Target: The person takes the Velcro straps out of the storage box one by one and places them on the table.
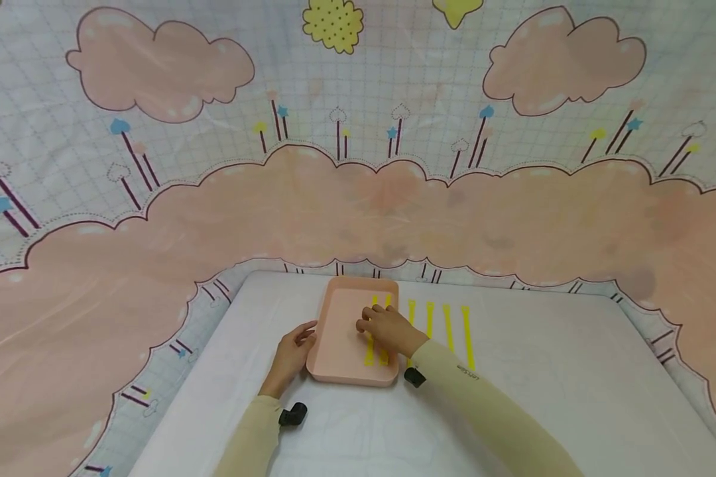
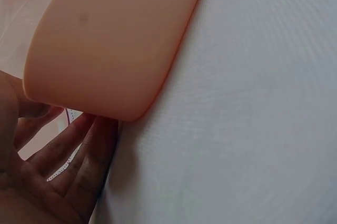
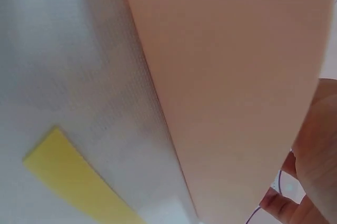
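A peach-pink tray (image 1: 341, 331) lies on the white tabletop, its end wall (image 2: 105, 50) large in the left wrist view. At its left side, my left hand (image 1: 294, 354) touches the outer wall with fingers spread apart. Above the tray, my right hand (image 1: 388, 329) reaches in from the right with its fingers loosely bent, partly covering two long yellow strips (image 1: 368, 354) that lie lengthwise in the tray. In the right wrist view, some of the right fingers (image 3: 279, 205) show beyond the tray wall (image 3: 226, 87); the fingertips are hidden there.
Several more yellow strips (image 1: 467, 338) lie in a row right of the tray, partly behind my right forearm. One strip's end (image 3: 73, 174) shows beside the tray in the right wrist view. A patterned cloth (image 1: 358, 212) hangs behind the white table (image 1: 543, 371).
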Available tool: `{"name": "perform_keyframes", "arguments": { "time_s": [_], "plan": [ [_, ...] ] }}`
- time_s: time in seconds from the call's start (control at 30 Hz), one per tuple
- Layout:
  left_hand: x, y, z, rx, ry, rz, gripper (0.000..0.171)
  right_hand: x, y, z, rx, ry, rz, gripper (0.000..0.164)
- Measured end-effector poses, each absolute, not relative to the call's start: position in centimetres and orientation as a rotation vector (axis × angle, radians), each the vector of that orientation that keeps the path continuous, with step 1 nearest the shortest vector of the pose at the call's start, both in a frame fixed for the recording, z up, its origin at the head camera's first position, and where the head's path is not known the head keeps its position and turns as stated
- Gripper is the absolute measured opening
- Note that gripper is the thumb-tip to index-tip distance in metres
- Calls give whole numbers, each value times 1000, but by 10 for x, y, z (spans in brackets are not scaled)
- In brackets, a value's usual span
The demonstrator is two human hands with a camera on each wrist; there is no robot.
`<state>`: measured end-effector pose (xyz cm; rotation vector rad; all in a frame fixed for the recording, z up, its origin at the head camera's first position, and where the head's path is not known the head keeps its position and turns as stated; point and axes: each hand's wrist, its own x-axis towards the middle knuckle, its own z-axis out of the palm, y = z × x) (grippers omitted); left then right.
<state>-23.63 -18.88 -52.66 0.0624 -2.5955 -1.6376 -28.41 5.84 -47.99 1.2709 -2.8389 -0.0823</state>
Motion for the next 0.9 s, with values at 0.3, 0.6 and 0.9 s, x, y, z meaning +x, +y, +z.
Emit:
{"name": "perform_keyframes", "arguments": {
  "time_s": [0.3,0.6,0.9],
  "plan": [
    [-234,-186,-524,80,-2601,-1630,36,-287,58,-483,1208,-2916,-127,27],
    [-235,-187,-528,66,-2576,-1637,35,-289,60,-490,1263,-2842,-86,24],
    [-234,-187,-526,76,-2578,-1647,36,-291,60,-495,1306,-2770,-116,21]
  ]
}}
